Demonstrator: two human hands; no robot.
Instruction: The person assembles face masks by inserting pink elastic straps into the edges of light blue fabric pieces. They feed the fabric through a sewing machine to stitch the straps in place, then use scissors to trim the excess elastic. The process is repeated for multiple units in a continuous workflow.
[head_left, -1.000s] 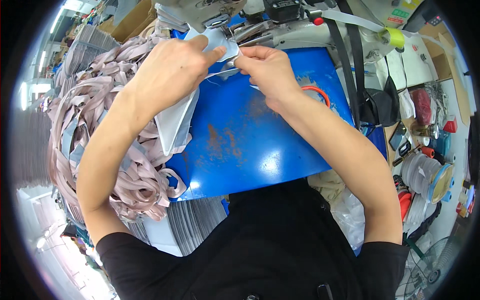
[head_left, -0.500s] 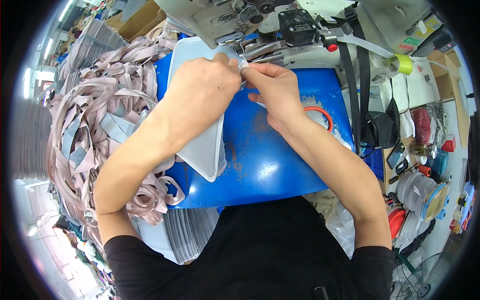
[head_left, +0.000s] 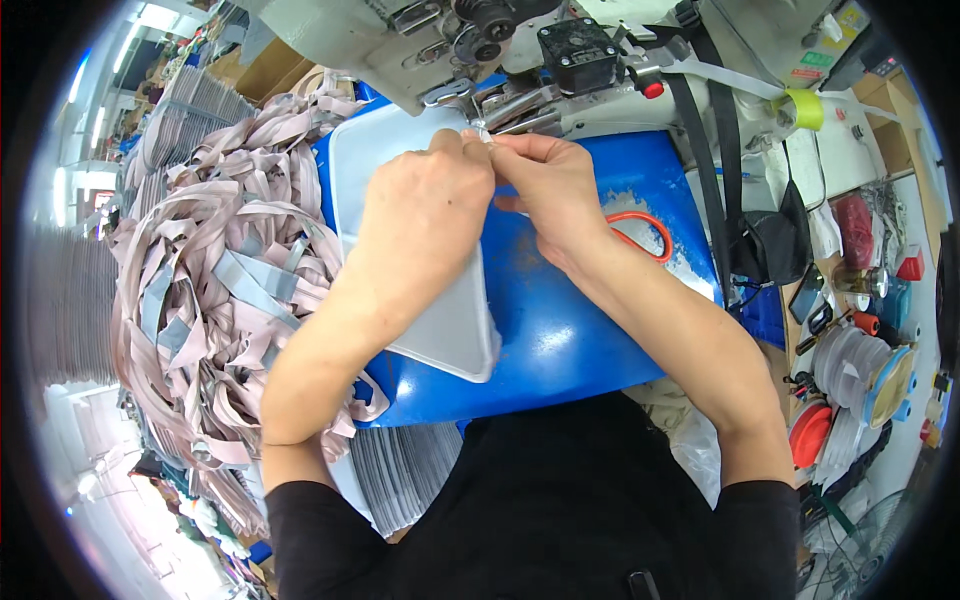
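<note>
Just above centre of frame, pinching a small whitish strip [head_left: 483,133] with fingertips of left hand [head_left: 435,195] and right hand [head_left: 555,185], close together just below the sewing machine [head_left: 345,45], seemingly for fine control of so short a piece. Cannot tell how much is gripped, or whether joined to the pale grey panel [head_left: 448,340]. Left of centre, covering part of that panel on the blue table [head_left: 560,350] with left hand and forearm, perhaps to steady it. Having red loop handle [head_left: 664,240] near right wrist, heaped pink strips [head_left: 205,270] at left, presumably for easy reach.
</note>
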